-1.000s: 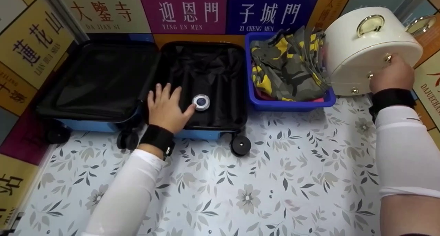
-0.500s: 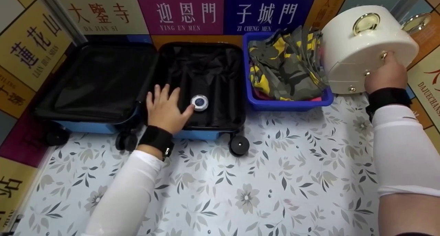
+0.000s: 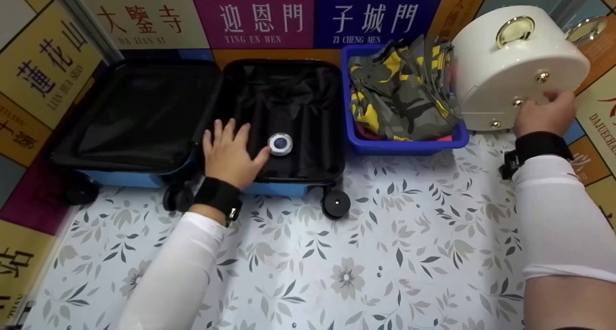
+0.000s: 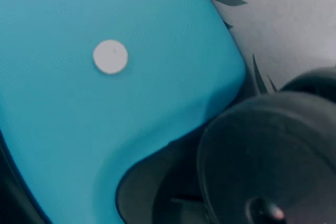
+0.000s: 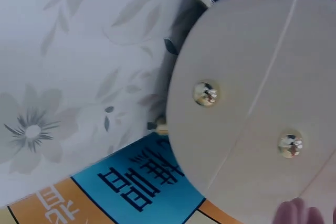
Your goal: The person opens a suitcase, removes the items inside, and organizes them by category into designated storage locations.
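The left hand (image 3: 230, 154) lies flat inside the open suitcase (image 3: 192, 118), on the black lining of its right half. Its fingers (image 3: 226, 130) are straight and spread, holding nothing. Just beside the thumb tip sits a small round case (image 3: 280, 144), white with a dark blue centre; if the thumb touches it I cannot tell. Below the wrist, the suitcase wheels (image 3: 335, 204) stand on the flowered counter (image 3: 361, 262).

The right hand (image 3: 544, 113) rests against the lower right side of the white round box (image 3: 515, 65), near two gold studs (image 3: 518, 102). Its fingers are bent against the box wall, but how firmly they hold it I cannot tell. To the left of these fingers, touching the box, is a blue basket (image 3: 409, 145) with camouflage cloth (image 3: 399, 89) inside.
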A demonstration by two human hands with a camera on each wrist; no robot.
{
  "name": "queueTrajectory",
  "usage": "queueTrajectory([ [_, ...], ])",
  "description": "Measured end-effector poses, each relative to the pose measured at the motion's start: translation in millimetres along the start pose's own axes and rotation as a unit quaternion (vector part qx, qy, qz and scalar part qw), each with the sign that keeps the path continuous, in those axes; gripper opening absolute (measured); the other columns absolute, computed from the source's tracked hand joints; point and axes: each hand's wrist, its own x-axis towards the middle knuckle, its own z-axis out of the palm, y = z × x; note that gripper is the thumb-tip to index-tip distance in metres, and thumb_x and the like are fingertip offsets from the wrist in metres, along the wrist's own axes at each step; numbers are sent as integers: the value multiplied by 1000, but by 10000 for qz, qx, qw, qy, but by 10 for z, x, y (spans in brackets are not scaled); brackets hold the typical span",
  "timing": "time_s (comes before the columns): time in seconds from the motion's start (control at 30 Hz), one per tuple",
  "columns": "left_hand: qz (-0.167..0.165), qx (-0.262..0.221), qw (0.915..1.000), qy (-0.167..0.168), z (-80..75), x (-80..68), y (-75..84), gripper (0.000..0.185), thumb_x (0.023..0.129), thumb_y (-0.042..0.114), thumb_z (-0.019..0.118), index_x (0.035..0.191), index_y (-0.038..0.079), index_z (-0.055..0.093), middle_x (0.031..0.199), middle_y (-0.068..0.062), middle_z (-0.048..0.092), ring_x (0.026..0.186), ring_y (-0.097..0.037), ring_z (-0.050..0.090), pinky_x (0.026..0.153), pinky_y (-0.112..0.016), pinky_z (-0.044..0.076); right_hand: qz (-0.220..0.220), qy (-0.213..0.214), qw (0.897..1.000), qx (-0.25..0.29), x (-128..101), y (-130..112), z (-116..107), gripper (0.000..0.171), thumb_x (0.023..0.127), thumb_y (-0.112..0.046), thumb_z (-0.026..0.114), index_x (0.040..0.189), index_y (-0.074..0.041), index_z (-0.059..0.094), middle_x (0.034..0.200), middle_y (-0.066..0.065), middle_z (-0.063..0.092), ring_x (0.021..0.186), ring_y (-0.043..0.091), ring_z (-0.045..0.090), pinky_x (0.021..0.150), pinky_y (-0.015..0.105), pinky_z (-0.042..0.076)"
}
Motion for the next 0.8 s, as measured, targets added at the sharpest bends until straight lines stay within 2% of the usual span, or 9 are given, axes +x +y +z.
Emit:
queueTrajectory([
  [0.13,-3,-19,10000,21,3,4,-9,80,96,65,60,157,14,49,169,-21,34,162,-46,15,130,-65,6,-100,-487,9965,-674,64,99,39,61,103,-41,60,158,-23,42,171,6,30,154,23,33,124,35,35],
  [0.27,-13,-13,10000,21,10,4,-7,80,96,65,61,157,14,50,169,-21,34,162,-46,15,130,-65,6,-164,-561,9951,-793,132,172,119,61,104,-36,60,160,-21,42,169,5,36,153,23,36,123,37,37],
  [0.43,-39,12,10000,-1,16,-7,-7,80,96,65,60,157,13,50,169,-21,34,162,-46,15,130,-65,6,-198,-368,9968,-684,203,207,191,44,106,-33,57,150,-26,53,145,-9,56,137,15,49,112,30,41],
  [0.6,-28,16,10000,17,23,-1,-5,80,96,66,59,157,14,50,169,-21,35,162,-46,15,130,-65,6,-437,-105,9959,-786,252,201,236,29,107,-26,55,135,-29,62,129,-11,61,126,13,52,106,29,43],
  [0.8,-49,36,10000,1,27,6,-8,81,96,66,58,157,14,50,170,-21,34,163,-45,15,130,-64,6,-723,187,9902,-1180,288,218,281,25,105,-21,50,124,-24,66,109,-14,61,119,20,54,93,27,42],
])
